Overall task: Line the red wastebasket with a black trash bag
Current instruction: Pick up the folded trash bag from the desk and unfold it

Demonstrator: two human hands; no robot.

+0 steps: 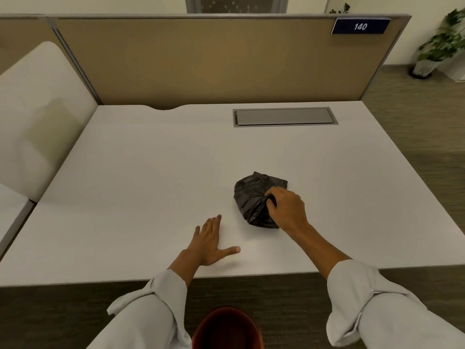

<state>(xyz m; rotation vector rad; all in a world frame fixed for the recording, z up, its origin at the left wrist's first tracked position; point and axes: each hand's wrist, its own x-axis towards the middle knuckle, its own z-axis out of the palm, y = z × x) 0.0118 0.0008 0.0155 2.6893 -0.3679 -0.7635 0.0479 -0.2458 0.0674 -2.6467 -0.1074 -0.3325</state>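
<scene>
White tabletop (151,172) with items resting on it.
We see a crumpled black trash bag (251,197) right of centre, a flat left hand (208,241) nearby, and a grey cable hatch (284,117) recessed at the rear.

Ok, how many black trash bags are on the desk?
1: a bunched black trash bag on the desk, pinched by the right hand. None hidden that I can see.

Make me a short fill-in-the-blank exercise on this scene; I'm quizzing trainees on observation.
1. The right hand pinches the crumpled trash bag, whose colour is ____.
2. The left hand lies flat and open on the ____.
3. The red wastebasket stands on the floor, between the person's two ____.
4. The blue sign on the partition reads ____.

Missing words: black; desk; arms; 140
</scene>
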